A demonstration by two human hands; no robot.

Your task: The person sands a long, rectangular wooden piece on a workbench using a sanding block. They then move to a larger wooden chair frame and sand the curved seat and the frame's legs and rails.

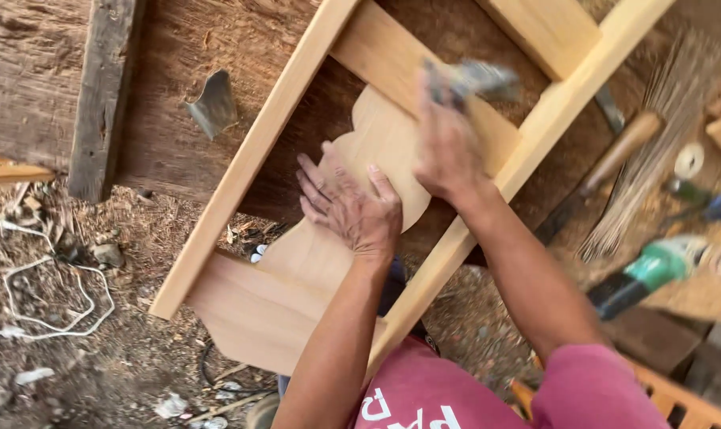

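Left hand (pixel 351 208) spread flat, fingers released, pressing on shaped wooden panel (pixel 376 147) inside pale wooden frame (pixel 241 171). Right hand (pixel 446 143) just beside, clenched around blurred grey sanding block (pixel 470 79) over same panel. Green power tool (pixel 651 272) well right of both.

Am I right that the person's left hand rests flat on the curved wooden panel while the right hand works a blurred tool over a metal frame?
Not quite: the frame is pale wood, not metal. The head view shows the left hand flat on the curved wooden panel and the right hand holding a blurred tool over it.
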